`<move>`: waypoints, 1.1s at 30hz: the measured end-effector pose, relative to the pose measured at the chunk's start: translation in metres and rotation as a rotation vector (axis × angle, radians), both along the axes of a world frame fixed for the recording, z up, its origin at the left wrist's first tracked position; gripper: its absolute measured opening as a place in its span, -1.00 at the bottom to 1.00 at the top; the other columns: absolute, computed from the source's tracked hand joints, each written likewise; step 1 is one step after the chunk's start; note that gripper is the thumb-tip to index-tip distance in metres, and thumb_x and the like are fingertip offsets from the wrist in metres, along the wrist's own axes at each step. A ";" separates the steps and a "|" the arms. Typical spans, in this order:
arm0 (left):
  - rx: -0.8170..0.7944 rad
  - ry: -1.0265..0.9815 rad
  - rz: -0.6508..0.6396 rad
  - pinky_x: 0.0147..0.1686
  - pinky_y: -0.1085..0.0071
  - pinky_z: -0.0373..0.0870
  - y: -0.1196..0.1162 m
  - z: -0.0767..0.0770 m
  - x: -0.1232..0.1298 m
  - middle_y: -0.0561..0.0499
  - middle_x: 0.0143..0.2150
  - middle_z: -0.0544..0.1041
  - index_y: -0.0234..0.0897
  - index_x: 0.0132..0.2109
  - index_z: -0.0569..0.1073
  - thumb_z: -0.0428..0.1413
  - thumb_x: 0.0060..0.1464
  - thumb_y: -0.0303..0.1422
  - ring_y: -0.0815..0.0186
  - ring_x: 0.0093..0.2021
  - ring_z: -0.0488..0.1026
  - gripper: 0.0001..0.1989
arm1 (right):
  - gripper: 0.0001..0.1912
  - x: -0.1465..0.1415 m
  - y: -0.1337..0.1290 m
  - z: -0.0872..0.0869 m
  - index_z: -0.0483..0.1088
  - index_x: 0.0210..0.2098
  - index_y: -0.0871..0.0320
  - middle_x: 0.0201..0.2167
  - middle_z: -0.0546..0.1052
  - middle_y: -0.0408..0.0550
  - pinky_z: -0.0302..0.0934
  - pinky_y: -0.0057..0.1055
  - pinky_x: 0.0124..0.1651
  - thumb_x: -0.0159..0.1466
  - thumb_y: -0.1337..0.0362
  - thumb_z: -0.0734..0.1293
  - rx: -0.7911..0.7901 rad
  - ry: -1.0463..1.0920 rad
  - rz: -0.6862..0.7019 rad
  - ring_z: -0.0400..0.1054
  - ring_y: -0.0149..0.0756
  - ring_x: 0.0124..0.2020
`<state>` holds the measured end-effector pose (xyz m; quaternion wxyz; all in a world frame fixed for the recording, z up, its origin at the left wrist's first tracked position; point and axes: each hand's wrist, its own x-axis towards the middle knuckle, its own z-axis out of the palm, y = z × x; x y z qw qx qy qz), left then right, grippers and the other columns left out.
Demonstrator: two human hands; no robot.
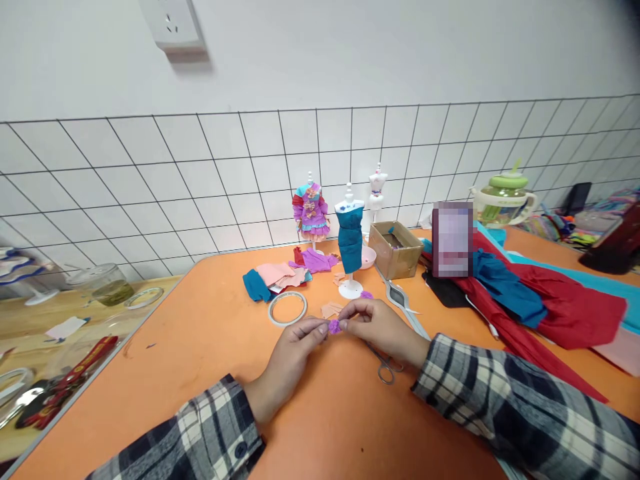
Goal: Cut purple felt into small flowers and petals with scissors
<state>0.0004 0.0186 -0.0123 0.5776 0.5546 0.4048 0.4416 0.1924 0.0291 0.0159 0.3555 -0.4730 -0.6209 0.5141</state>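
- Orange tabletop [200, 360] stretches out under your plaid sleeves [495, 393], and it's busy up the middle.
- Nearest, your left hand [283, 363] has thumb and finger pinched on one side of a small crinkled purple piece [335, 327]; your right hand [385, 330] nips the other side, fingertips together. It sits between your hands, bunched up, short of the mannequins.
- Scissors [385, 373] lie partly hidden by your right hand, gripped by neither.
- Past your fingers, a second purple piece [367, 295] rests near the teal-wrapped mannequin [351, 239]. Wrap's on, no purple on its front: part-done, I'd say.
- Further back, the ruffled mannequin [313, 210] looks fully clothed, while the white mannequin [377, 183] remains mostly bare.
- Behind it all, white tiled wall [225, 187].
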 end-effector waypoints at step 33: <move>-0.076 0.010 0.126 -0.36 0.45 0.22 -0.005 0.010 0.004 -0.02 -0.29 0.48 -0.30 -0.05 0.52 0.22 0.02 -0.18 0.34 -0.33 0.31 -0.61 | -0.81 -0.012 -0.008 -0.012 0.36 -0.37 0.14 -0.51 0.34 -0.19 -0.01 -0.56 -0.64 0.14 0.14 0.33 -0.084 0.034 -0.083 0.11 -0.49 -0.60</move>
